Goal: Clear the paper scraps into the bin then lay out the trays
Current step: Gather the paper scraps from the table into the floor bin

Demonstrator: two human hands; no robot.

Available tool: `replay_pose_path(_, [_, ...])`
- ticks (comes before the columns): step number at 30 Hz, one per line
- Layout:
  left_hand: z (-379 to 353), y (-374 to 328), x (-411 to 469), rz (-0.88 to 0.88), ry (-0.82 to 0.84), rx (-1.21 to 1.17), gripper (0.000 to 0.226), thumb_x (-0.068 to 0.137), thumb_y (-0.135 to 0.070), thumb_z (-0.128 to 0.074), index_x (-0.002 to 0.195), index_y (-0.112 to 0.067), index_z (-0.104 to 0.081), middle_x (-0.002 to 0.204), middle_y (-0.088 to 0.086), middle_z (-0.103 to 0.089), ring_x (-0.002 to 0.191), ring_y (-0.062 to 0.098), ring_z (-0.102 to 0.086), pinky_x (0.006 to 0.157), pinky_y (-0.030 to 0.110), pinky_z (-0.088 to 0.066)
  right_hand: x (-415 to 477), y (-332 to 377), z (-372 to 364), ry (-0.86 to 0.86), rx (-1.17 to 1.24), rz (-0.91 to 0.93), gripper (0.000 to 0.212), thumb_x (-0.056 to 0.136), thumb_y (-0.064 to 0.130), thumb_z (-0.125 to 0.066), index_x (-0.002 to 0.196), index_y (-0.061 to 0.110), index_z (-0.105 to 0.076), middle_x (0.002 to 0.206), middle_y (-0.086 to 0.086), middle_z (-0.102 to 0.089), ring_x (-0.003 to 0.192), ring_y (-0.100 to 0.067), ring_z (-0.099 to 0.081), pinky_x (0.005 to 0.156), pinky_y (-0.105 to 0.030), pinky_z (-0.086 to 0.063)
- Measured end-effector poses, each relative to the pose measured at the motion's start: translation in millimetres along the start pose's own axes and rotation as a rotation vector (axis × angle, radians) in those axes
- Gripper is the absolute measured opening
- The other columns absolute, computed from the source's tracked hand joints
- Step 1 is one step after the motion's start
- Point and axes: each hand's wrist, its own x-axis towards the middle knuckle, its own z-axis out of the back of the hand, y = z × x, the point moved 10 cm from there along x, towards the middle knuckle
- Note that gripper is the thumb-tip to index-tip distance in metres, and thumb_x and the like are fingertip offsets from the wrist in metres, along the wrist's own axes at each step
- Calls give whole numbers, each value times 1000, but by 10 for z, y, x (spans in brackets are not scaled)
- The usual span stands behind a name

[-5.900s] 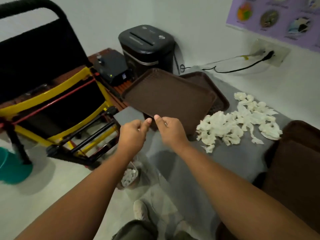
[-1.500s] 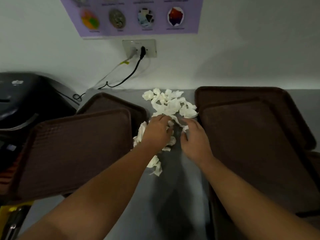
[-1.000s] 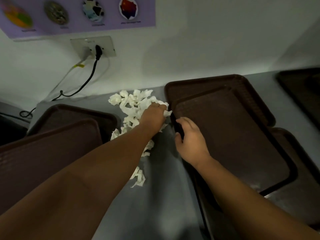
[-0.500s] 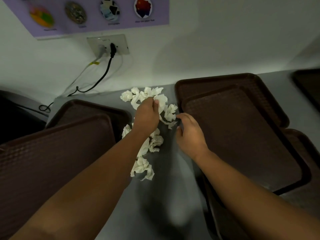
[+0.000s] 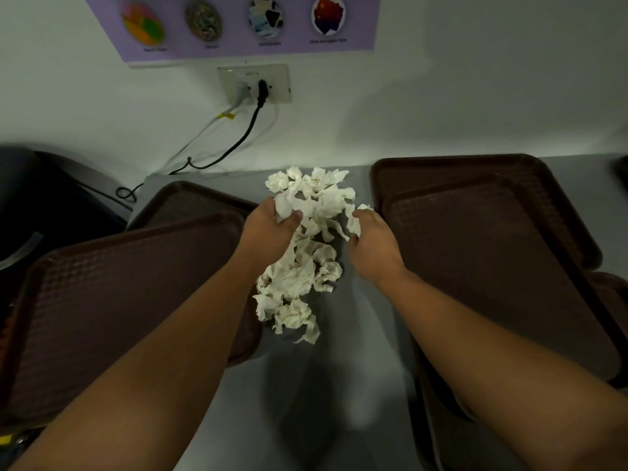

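The paper scraps [image 5: 306, 266] lie in a pile at the centre of the counter [image 5: 339, 385]. At 9 o'clock from the pile, the near left tray [image 5: 119, 300] overlaps the far left tray [image 5: 190, 202] behind it. At 3 o'clock, the upper right tray [image 5: 492, 266] rests on the lower right tray [image 5: 458, 171]. At 12 o'clock, on the wall behind the counter, sits the socket [image 5: 255, 85], with the poster [image 5: 238, 25] above it. A machine [image 5: 40, 198] stands at 10 o'clock, beyond the left trays.
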Motion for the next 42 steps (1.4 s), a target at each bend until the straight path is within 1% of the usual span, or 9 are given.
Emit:
replay_pose_path(4, [68,-32,-141,63,2,-136,58,80,-75,-57,89,-18,-63,76,-5,-68,70,13,-65,68,37,-56,299,-62,-174,122,-61,-93,48,83,-1,-52,131,5,-47,132,-18,-50,123,-32,-48,105,-35,-41])
replay_pose_path(8, [148,-55,-285,75,-53,-199,51,93,-66,-46,62,-25,-48,48,-14,-48,47,1,-45,57,28,-44,392,-107,-331,227,-201,-148,48,87,3,-55,133,2,-41,136,-20,-45,126,-34,-46,104,-37,-42])
replay_pose_path(14, [229,-1,-349,42,-64,-166,54,100,-52,-43,54,-24,-41,49,-12,-42,50,9,-40,58,33,-38,377,-205,-445,283,-297,-136,41,90,16,-54,130,8,-53,130,-10,-52,121,-27,-47,101,-33,-43])
replay_pose_path(21, [229,46,-464,50,-57,-137,51,98,-57,-41,62,-25,-58,55,-4,-49,54,14,-48,60,36,-46,373,68,-14,-16,-169,-17,23,92,20,-55,112,10,-60,120,-14,-55,102,-35,-58,84,-37,-46])
replay_pose_path(25, [152,-38,-562,44,-62,-129,45,102,-45,-44,74,-15,-63,58,-8,-58,52,11,-53,56,29,-48,315,211,131,-3,71,-6,18,88,22,-56,101,13,-63,103,-10,-63,101,-34,-55,85,-37,-47])
replay_pose_path(29, [54,-189,-649,0,-71,-66,18,100,-17,-51,98,-17,-69,82,-6,-72,51,-3,-55,52,15,-45,162,340,184,140,406,-83,9,94,20,-53,100,14,-57,87,1,-56,78,-17,-54,73,-31,-43])
replay_pose_path(34, [-43,-384,-868,-20,-110,2,10,94,-27,-62,90,-27,-71,82,-12,-72,71,1,-63,64,14,-47,-210,513,91,324,782,-170,11,99,13,-43,95,19,-52,81,-7,-58,65,-18,-50,56,-30,-43])
replay_pose_path(37, [46,-414,-1103,8,-226,18,23,96,-41,-58,91,-22,-71,76,-8,-71,70,2,-63,66,19,-45,-475,629,-10,457,870,-180,13,102,16,-39,101,17,-51,78,-8,-52,54,-13,-44,44,-25,-39])
replay_pose_path(42, [264,-267,-1681,105,-434,42,58,100,-50,-47,62,-5,-49,53,3,-53,53,15,-45,57,36,-41,-892,833,-185,561,793,-95,21,101,27,-45,92,12,-56,63,0,-46,42,-10,-35,39,-20,-28])
